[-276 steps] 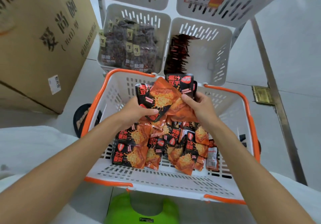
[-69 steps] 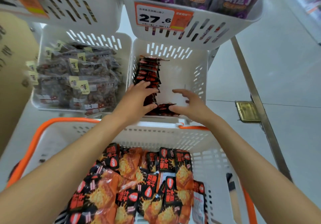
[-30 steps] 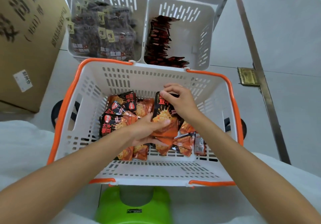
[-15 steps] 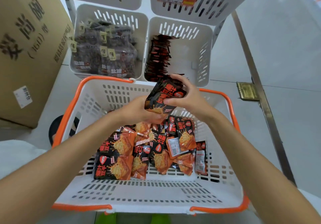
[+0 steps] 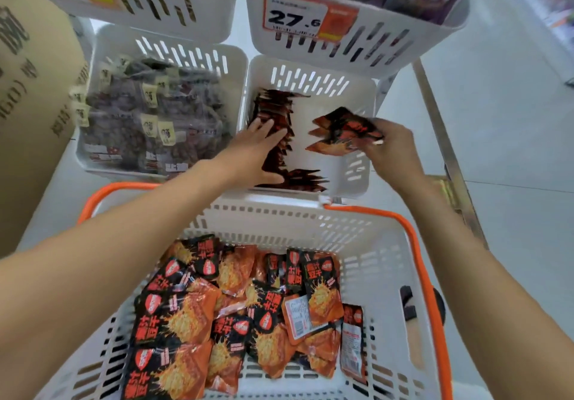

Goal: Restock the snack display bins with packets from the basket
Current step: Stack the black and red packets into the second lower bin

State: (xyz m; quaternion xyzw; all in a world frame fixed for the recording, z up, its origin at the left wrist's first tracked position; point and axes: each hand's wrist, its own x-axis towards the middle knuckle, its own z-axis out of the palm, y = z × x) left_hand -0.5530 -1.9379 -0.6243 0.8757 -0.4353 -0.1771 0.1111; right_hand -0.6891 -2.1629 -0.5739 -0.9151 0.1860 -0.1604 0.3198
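Note:
The white basket with an orange rim (image 5: 413, 232) fills the lower view and holds several orange-and-black snack packets (image 5: 236, 309). Beyond it stands a white display bin (image 5: 357, 179) with a row of the same packets (image 5: 273, 111) standing along its left wall. My left hand (image 5: 257, 151) reaches into that bin, fingers straight, pressing against the standing row. Above the bin's right half, my right hand (image 5: 388, 145) grips a small bunch of packets (image 5: 341, 132).
A neighbouring bin (image 5: 93, 157) on the left is full of dark packets. Upper bins overhang at the top, one with a 27.6 price tag (image 5: 295, 16). A cardboard box (image 5: 28, 95) stands at the left. A metal floor strip (image 5: 441, 139) runs down the right.
Both hands have left the basket and moved forward over the display bin. My left hand let go of the packets and now presses the row; my right hand carries the bunch alone.

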